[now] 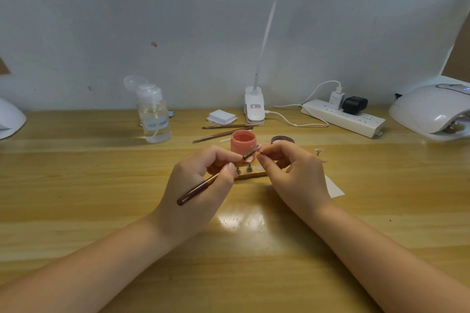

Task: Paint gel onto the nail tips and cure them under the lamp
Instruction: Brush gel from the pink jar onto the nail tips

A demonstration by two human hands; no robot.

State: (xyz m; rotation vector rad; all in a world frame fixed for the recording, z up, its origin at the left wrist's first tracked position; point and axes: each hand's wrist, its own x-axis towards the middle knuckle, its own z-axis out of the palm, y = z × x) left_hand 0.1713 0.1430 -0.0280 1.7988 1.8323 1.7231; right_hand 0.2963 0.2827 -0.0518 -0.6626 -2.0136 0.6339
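While both forearms rest low over a wooden table (101,185), the left hand (201,185) grips a brown brush (203,187) w/ thumb and fingers curled round it, handle pointing back-left, bristle end angled up-right toward the right hand (287,173). The right hand's fingers are curled and pinched at the tips, apparently on a small nail tip (260,149) that meets the brush end; the tip is too small to make out clearly. Just behind the hands stands an open pink gel pot (243,142), w/ its dark lid (282,139) lying beside it at right. Under and between the hands sits a small wooden stand (250,173) w/ metal pegs, partly hidden by fingers. Two more brushes (223,129) lie on the table behind the pot, near a stack of white wipes (221,117). At left-centre, a clear pump bottle (153,114) holds clear liquid, cap flipped open. A white clip lamp (254,107) stands at the back, its thin neck rising to a bright panel at the top edge; a white cable runs from it to a power strip (343,117) w/ a white charger and a black plug in it. At far right a white curing lamp (432,109) sits w/ its mouth facing the table centre, well apart from the hands. A white rounded object (10,119) shows at far left, cut off by the edge. A white paper slip (334,187) lies just right of the right hand.
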